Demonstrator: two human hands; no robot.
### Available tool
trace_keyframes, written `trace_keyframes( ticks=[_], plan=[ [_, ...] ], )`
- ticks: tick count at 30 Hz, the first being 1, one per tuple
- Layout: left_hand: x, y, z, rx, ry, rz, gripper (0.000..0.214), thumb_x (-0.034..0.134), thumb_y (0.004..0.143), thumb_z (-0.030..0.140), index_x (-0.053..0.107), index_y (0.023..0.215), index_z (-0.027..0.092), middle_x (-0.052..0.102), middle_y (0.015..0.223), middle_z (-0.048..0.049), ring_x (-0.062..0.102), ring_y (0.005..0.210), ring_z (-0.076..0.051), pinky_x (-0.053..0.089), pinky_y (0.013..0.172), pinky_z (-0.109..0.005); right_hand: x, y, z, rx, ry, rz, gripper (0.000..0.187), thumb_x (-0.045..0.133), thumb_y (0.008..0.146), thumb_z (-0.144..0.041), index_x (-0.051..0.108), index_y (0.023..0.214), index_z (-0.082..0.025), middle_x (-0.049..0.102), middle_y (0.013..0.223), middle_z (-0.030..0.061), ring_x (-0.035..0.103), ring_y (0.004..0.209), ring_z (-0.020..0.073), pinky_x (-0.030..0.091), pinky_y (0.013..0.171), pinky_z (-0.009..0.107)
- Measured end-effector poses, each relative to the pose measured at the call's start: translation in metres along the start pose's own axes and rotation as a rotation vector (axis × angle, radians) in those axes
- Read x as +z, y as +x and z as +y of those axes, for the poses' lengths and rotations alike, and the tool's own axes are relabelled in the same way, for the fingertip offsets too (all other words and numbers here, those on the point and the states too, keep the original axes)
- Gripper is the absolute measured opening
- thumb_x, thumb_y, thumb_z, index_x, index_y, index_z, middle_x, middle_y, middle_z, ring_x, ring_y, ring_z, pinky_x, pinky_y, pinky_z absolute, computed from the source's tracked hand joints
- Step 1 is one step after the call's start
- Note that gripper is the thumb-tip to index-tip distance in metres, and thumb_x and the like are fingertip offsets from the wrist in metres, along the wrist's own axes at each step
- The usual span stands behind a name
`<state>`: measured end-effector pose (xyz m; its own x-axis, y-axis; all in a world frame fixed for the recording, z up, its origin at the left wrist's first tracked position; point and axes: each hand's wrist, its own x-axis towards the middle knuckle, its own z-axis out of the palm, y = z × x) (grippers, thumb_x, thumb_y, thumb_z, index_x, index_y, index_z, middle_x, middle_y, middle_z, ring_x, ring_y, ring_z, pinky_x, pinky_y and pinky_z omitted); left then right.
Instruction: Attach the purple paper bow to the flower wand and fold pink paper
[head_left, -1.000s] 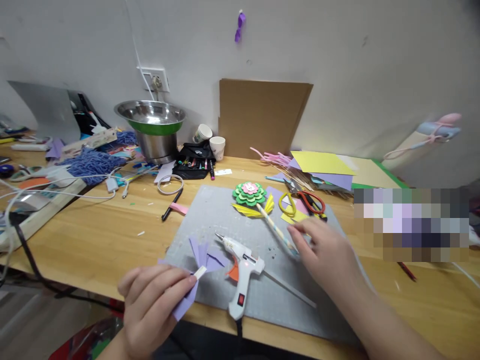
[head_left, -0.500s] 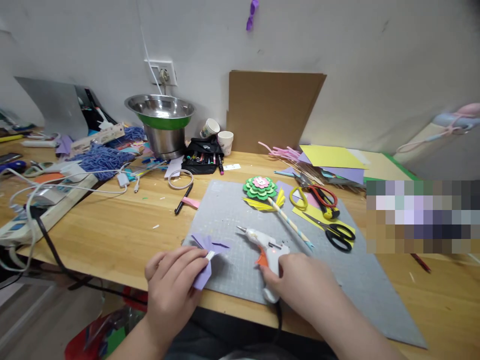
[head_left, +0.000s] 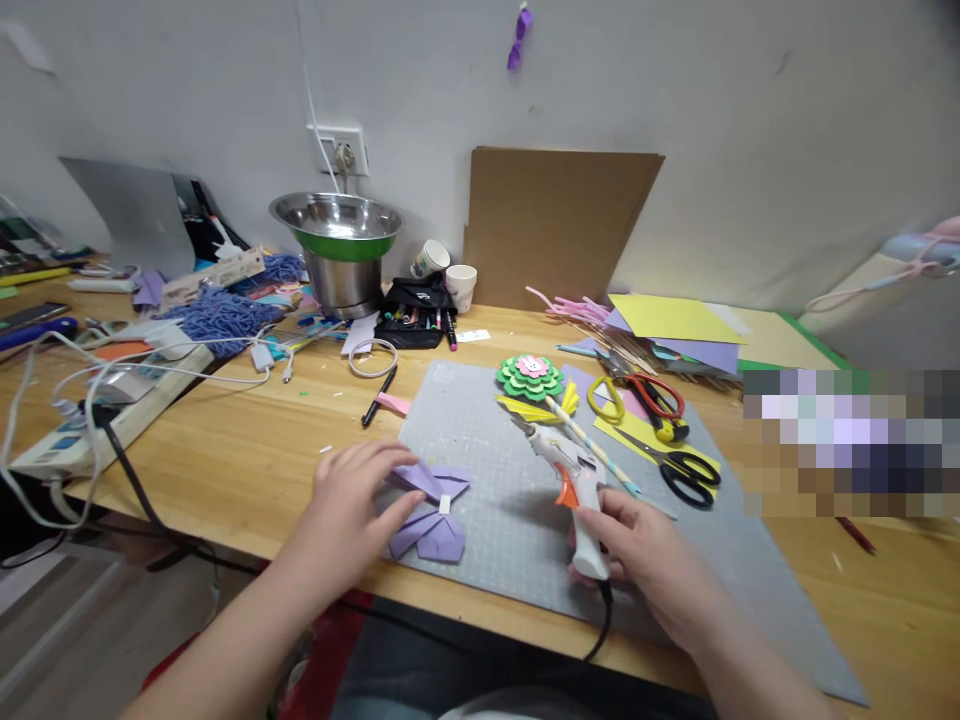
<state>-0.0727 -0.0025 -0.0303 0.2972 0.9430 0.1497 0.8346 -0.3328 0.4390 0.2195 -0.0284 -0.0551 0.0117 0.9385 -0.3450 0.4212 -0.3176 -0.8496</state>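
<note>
A folded purple paper bow [head_left: 439,545] with a small white piece at its middle lies at the front left of the grey cutting mat [head_left: 495,545]. My left hand [head_left: 352,510] rests at the bow's left side, thumb and fingers apart over the paper. In my right hand [head_left: 637,535] is the handle of a white glue gun [head_left: 574,465] with an orange trigger; its nozzle points to the far left. Behind the gun lies a green and pink paper flower [head_left: 530,377] on a striped stick [head_left: 589,440]. Black-handled scissors [head_left: 686,475] lie further right.
A metal bowl [head_left: 337,215], a black pencil case [head_left: 409,325] and paper cups [head_left: 461,285] stand at the back. Cables cross a power strip [head_left: 112,425] at left. Brown cardboard [head_left: 559,225] leans on the wall. Coloured paper sheets [head_left: 675,315] lie at the back right.
The purple bow now lies flatter on the mat, and my left hand has loosened from around it. My right hand has shifted the glue gun to the right.
</note>
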Motion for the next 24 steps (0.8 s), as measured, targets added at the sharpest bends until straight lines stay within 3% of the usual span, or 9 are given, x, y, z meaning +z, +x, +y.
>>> trace_keyframes(
  ticks=[5, 7, 11, 15, 19, 21, 24],
  plan=[
    [0.006, 0.050, -0.008, 0.125, -0.097, -0.327, 0.042, 0.073, 0.069, 0.035, 0.063, 0.108, 0.026, 0.063, 0.111, -0.0050, 0.053, 0.109, -0.027, 0.036, 0.094, -0.038, 0.010, -0.012, 0.004, 0.044, 0.827, -0.243, 0.016, 0.063, 0.078, -0.032, 0.060, 0.087, -0.019, 0.061, 0.077, 0.0011, 0.060, 0.061, 0.0154, 0.049, 0.059, 0.029],
    [0.008, 0.061, -0.008, 0.133, -0.122, -0.411, 0.044, 0.079, 0.060, 0.033, 0.065, 0.101, 0.025, 0.060, 0.104, -0.0036, 0.052, 0.104, -0.028, 0.038, 0.089, -0.036, 0.015, -0.016, 0.005, 0.082, 1.013, -0.328, 0.013, 0.067, 0.075, -0.024, 0.065, 0.086, -0.017, 0.064, 0.075, 0.0023, 0.063, 0.064, 0.0169, 0.049, 0.061, 0.029],
    [0.005, 0.067, -0.001, 0.094, -0.196, -0.474, 0.046, 0.083, 0.048, 0.024, 0.062, 0.089, 0.023, 0.056, 0.099, -0.0021, 0.047, 0.099, -0.028, 0.035, 0.085, -0.035, 0.025, -0.018, 0.004, 0.157, 1.083, -0.333, 0.009, 0.067, 0.074, -0.017, 0.071, 0.082, -0.013, 0.068, 0.084, 0.0074, 0.067, 0.080, 0.0232, 0.052, 0.073, 0.035],
    [-0.002, 0.066, 0.005, -0.012, -0.373, -0.544, 0.041, 0.081, 0.049, 0.018, 0.057, 0.082, 0.021, 0.053, 0.080, 0.0017, 0.046, 0.081, -0.022, 0.035, 0.070, -0.029, 0.034, -0.014, 0.001, 0.172, 1.100, -0.274, 0.016, 0.069, 0.071, -0.015, 0.072, 0.087, -0.013, 0.071, 0.097, 0.0113, 0.067, 0.096, 0.0296, 0.051, 0.084, 0.042],
    [-0.005, 0.069, 0.007, -0.129, -0.699, -0.643, 0.049, 0.080, 0.054, 0.020, 0.056, 0.097, 0.020, 0.051, 0.065, 0.0075, 0.045, 0.059, -0.013, 0.034, 0.056, -0.024, 0.038, -0.010, -0.003, 0.105, 1.169, -0.245, 0.022, 0.070, 0.068, -0.013, 0.073, 0.090, -0.013, 0.072, 0.100, 0.0134, 0.067, 0.098, 0.0282, 0.049, 0.090, 0.043],
    [-0.002, 0.072, 0.012, -0.208, -0.871, -0.602, 0.052, 0.079, 0.057, 0.024, 0.055, 0.104, 0.020, 0.052, 0.065, 0.0077, 0.048, 0.057, -0.012, 0.037, 0.055, -0.023, 0.037, -0.008, -0.005, 0.059, 1.234, -0.188, 0.024, 0.072, 0.068, -0.015, 0.072, 0.092, -0.016, 0.073, 0.101, 0.0115, 0.066, 0.100, 0.0281, 0.048, 0.093, 0.045],
    [0.006, 0.076, 0.028, -0.330, -1.094, -0.445, 0.042, 0.078, 0.061, 0.031, 0.056, 0.095, 0.020, 0.059, 0.072, 0.0040, 0.057, 0.062, -0.012, 0.042, 0.061, -0.023, 0.032, -0.005, -0.013, -0.004, 1.281, -0.048, 0.029, 0.077, 0.069, -0.019, 0.070, 0.096, -0.022, 0.074, 0.098, 0.0074, 0.065, 0.103, 0.0278, 0.047, 0.095, 0.048]
  ],
)
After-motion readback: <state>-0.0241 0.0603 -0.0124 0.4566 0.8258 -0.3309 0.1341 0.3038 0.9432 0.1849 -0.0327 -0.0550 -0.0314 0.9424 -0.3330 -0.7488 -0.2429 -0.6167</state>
